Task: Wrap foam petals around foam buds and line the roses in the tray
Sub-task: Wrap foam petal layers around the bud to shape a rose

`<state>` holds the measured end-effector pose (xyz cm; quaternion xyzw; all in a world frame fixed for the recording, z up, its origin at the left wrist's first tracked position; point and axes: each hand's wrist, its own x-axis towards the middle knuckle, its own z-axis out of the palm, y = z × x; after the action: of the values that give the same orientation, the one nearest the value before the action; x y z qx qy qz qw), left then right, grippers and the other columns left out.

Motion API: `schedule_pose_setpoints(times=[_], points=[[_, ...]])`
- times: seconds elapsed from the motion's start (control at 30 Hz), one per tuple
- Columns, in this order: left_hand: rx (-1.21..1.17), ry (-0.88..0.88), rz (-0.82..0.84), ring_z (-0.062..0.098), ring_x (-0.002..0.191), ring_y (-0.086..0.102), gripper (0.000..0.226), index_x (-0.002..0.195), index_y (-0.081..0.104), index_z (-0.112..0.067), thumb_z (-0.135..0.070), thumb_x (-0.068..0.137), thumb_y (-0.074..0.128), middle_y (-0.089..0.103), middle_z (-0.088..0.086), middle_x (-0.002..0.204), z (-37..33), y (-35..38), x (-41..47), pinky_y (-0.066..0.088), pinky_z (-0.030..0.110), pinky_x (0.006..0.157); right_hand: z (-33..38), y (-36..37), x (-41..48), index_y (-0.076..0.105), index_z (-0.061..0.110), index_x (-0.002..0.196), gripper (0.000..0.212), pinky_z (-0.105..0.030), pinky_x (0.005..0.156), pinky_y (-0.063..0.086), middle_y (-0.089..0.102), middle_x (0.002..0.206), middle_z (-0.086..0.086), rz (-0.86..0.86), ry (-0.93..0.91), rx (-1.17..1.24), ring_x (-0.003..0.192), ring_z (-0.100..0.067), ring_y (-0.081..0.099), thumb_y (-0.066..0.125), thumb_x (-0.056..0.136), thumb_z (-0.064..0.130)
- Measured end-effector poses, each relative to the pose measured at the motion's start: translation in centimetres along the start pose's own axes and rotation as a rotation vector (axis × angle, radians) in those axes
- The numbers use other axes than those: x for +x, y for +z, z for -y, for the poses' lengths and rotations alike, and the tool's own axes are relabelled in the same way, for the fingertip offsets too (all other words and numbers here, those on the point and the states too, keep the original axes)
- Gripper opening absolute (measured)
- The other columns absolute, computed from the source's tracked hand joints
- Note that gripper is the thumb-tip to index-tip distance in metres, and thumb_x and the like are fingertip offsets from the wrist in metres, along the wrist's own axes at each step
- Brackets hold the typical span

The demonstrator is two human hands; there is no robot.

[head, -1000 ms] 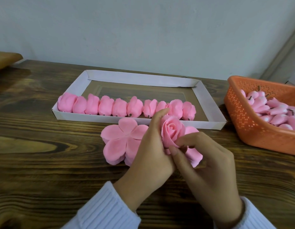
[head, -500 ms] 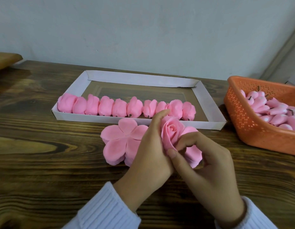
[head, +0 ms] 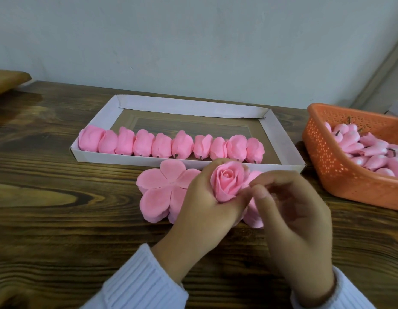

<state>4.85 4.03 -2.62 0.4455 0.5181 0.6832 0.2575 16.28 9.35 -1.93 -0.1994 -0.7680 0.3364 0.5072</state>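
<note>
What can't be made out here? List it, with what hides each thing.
Head view only:
- Base of the rose: covered by the left hand.
- Loose petals right of the rose: mostly behind both hands; count unclear.
- Right hand fingertips: motion-blurred, so contact with the rose is uncertain.
- Basket: cut off by the right edge; bud count unknowable.
- Tray floor behind the row: partly masked by the roses.

A dark wooden counter stood against a pale wall; a tan wooden edge showed far left.
</note>
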Motion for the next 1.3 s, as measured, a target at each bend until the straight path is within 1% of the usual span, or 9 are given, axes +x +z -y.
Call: schedule_pose_setpoints(times=[0.27,0.47,0.67,0.77,0.87,1.03,1.1,1.2,1.3], points=[[-0.186,0.094,0.091,0.014,0.063,0.06,0.007,0.07,0.064,-0.025,-0.022,0.072,0.07,0.062,-0.007,0.076,-1.1,-0.3,-0.2,0.052,0.029,0.051,-0.1,0.4,0.1,0.059,0.007,0.088,0.018,-0.021,0.036,0.032,0.056,0.062,-0.011,0.168,0.57,0.402,0.045,-0.023,0.047,0.047,0.099,0.013],[-0.277,0.016,0.11,0.01,0.044,0.05,0.005,0.069,0.066,-0.033,-0.031,0.072,0.07,0.066,-0.014,0.084,-1.4,-0.1,-0.3,0.039,0.017,0.037,0.4,0.3,0.3,0.055,-0.002,0.068,0.032,-0.014,0.035,0.017,0.048,0.057,-0.012,0.439,0.781,0.691,0.036,-0.009,0.034,0.051,0.086,0.023],[-0.284,-0.03,-0.019,0.044,0.054,0.051,0.007,0.066,0.067,-0.025,-0.031,0.066,0.071,0.06,0.022,0.069,-1.2,0.0,-0.3,0.045,0.028,0.044,0.2,0.5,0.5,0.048,-0.001,0.072,0.025,-0.014,0.033,0.015,0.048,0.048,-0.003,0.452,0.844,0.801,0.033,-0.005,0.03,0.048,0.085,0.02],[-0.343,-0.054,-0.062,0.032,0.052,0.054,0.013,0.061,0.063,-0.021,-0.031,0.065,0.069,0.059,0.026,0.071,-1.3,0.0,-0.2,0.044,0.023,0.043,-0.3,0.6,0.4,0.053,-0.004,0.088,0.032,-0.01,0.031,0.02,0.055,0.052,-0.004,0.451,0.877,0.837,0.034,-0.007,0.041,0.046,0.089,0.027],[-0.31,-0.01,0.008,0.014,0.088,0.068,0.016,0.064,0.063,-0.015,-0.029,0.07,0.066,0.07,0.003,0.083,-1.5,0.0,-0.1,0.054,0.023,0.069,-0.5,0.6,0.6,0.062,0.01,0.109,0.032,-0.012,0.031,0.029,0.064,0.072,-0.008,0.496,0.923,1.018,0.047,-0.012,0.055,0.041,0.101,0.032],[-0.164,0.014,0.077,0.001,0.084,0.066,0.024,0.076,0.065,-0.004,-0.027,0.07,0.069,0.068,-0.003,0.11,-1.7,0.0,-0.4,0.051,0.015,0.07,-0.7,0.9,0.5,0.072,0.015,0.103,0.024,-0.014,0.039,0.036,0.055,0.077,-0.008,0.475,0.893,1.087,0.059,-0.009,0.056,0.058,0.091,0.03],[-0.103,0.033,0.065,0.006,0.099,0.065,0.015,0.069,0.064,-0.016,-0.019,0.065,0.078,0.067,-0.001,0.11,-1.7,0.2,-0.4,0.052,0.024,0.083,-0.6,0.9,0.5,0.068,0.01,0.112,0.034,-0.026,0.062,0.048,0.054,0.097,-0.018,0.485,0.836,1.101,0.081,-0.021,0.057,0.071,0.084,0.029],[-0.074,0.01,0.033,0.008,0.1,0.065,0.01,0.072,0.066,-0.018,-0.012,0.069,0.073,0.069,0.0,0.105,-1.5,0.3,-0.4,0.052,0.028,0.087,-0.6,0.7,0.4,0.055,0.005,0.131,0.051,-0.048,0.106,0.037,0.056,0.13,-0.017,0.528,0.763,1.131,0.121,-0.03,0.052,0.07,0.086,0.023],[-0.081,-0.008,0.033,0.003,0.098,0.065,0.011,0.083,0.07,-0.017,-0.016,0.072,0.071,0.069,-0.005,0.107,-1.6,0.3,-0.4,0.051,0.019,0.085,-0.6,0.6,0.5,0.055,0.006,0.132,0.05,-0.045,0.105,0.04,0.057,0.132,-0.016,0.574,0.774,1.189,0.122,-0.028,0.055,0.068,0.087,0.022]])
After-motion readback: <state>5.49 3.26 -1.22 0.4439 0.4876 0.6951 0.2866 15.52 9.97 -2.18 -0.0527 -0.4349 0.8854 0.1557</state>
